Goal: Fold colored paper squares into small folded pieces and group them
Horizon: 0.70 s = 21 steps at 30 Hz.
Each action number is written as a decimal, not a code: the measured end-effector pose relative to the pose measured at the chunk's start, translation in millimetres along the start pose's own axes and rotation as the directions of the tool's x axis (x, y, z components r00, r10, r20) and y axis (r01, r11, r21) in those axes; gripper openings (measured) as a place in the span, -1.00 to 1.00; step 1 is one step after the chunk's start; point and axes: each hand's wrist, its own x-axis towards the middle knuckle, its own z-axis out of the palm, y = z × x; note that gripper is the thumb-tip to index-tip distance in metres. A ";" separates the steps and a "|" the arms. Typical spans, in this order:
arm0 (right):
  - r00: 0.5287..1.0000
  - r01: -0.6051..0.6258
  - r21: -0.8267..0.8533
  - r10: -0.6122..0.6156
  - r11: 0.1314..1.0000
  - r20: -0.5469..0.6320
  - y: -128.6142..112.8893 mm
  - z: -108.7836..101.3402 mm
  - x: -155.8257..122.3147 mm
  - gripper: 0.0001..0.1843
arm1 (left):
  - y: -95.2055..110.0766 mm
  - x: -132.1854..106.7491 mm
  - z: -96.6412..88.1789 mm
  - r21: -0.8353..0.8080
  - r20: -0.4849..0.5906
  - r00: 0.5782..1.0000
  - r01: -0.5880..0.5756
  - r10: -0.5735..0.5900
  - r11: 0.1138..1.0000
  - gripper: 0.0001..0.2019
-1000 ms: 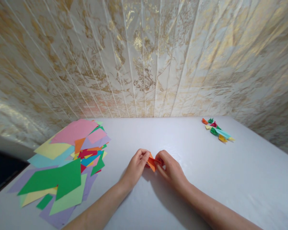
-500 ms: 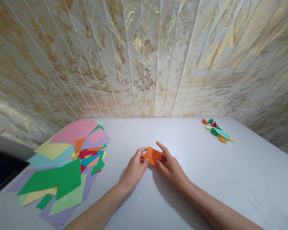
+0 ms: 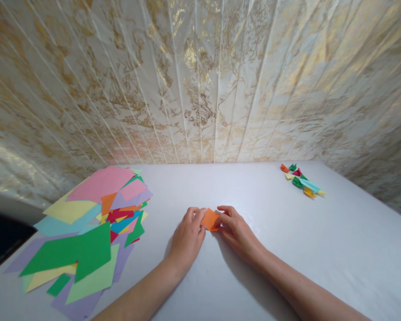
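A small piece of orange paper (image 3: pixel 210 219) is held between both hands just above the white table, near the middle. My left hand (image 3: pixel 188 232) grips its left edge, fingers over the top and thumb below. On the other side my right hand (image 3: pixel 235 231) pinches the right edge between thumb and fingers. The paper looks slightly bent or folded; its underside and the edges under the fingers are hidden.
At the left lies a spread pile of coloured paper (image 3: pixel 67 247), with large sheets and many small scraps. Several small folded paper pieces (image 3: pixel 298 182) sit together at the back right. A patterned gold-and-white curtain (image 3: pixel 200 80) hangs behind the table (image 3: pixel 321 249).
The left fingers have come over the top of the orange paper, and the right index finger has lowered onto its right side. Less of the paper shows now.
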 end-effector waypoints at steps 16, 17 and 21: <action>0.999 -0.040 -0.164 0.041 0.986 -0.002 6.8 -4.8 10.8 -0.89 | 23.0 -14.0 -4.9 0.450 0.278 0.957 -0.204 0.081 0.870 -0.85; 0.999 -0.047 -0.187 0.047 0.981 -0.005 5.1 -4.1 11.4 -0.89 | 24.0 -14.0 -5.2 0.454 0.283 0.956 -0.206 0.079 0.867 -0.86; 0.998 -0.061 -0.253 0.057 0.966 -0.023 -0.4 -1.5 12.5 -0.91 | 27.8 -13.6 -6.6 0.474 0.292 0.954 -0.201 0.062 0.857 -0.87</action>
